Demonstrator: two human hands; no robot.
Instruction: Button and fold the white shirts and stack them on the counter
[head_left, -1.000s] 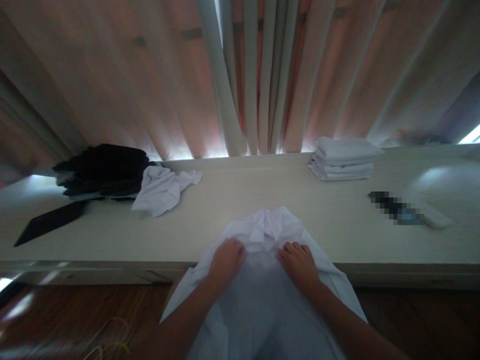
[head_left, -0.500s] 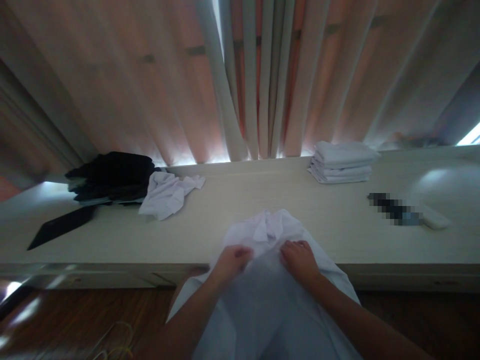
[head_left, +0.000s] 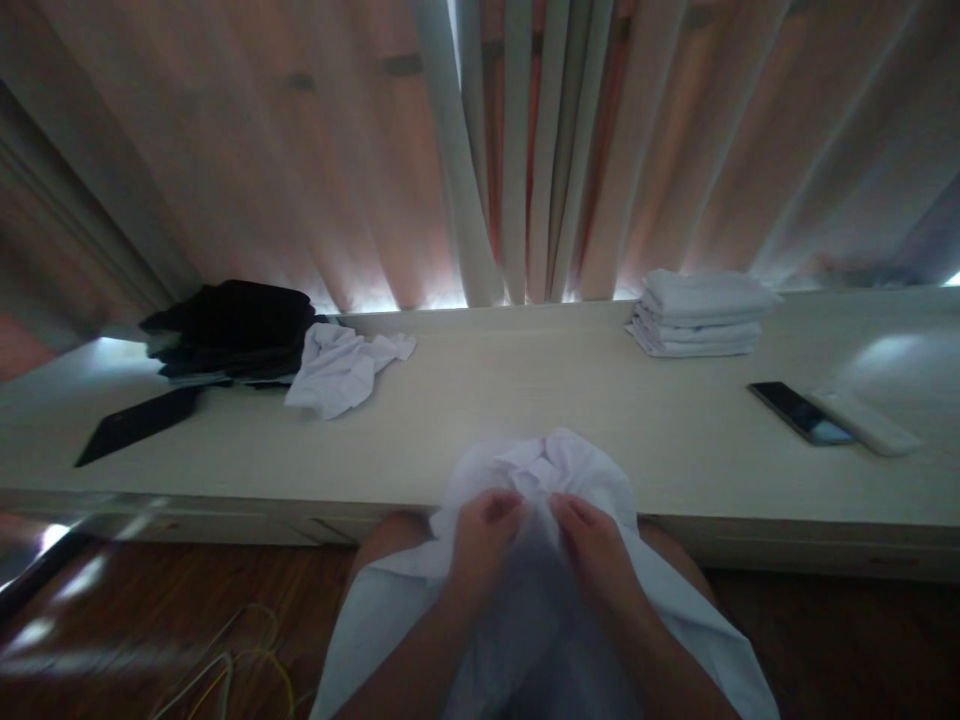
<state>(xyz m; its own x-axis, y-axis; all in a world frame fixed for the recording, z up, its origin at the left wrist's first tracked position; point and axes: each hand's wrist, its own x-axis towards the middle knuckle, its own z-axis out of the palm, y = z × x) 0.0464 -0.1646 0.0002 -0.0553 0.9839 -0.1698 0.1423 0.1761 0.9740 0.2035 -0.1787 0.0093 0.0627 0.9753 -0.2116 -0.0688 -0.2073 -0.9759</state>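
Note:
A white shirt (head_left: 555,600) is spread over my lap, its collar end resting on the front part of the table. My left hand (head_left: 487,530) pinches the cloth just below the collar, thumb and fingers together. Close beside it, my right hand (head_left: 589,530) grips the facing edge of the shirt front in the same way. Between the two hands only a narrow gap shows. Whether a button lies under the fingertips is too small to tell.
The white table (head_left: 480,380) holds a neat stack of folded white clothes (head_left: 701,312) at back right. A phone (head_left: 801,412) and a white oblong object (head_left: 866,422) lie near it. Leftward are a dark clothes pile (head_left: 229,330), a crumpled white cloth (head_left: 337,370) and a flat black object (head_left: 139,425).
Both hands have come closer together, drawing the two sides of the shirt front inward. The view has shifted slightly, and my knees show more beside the shirt.

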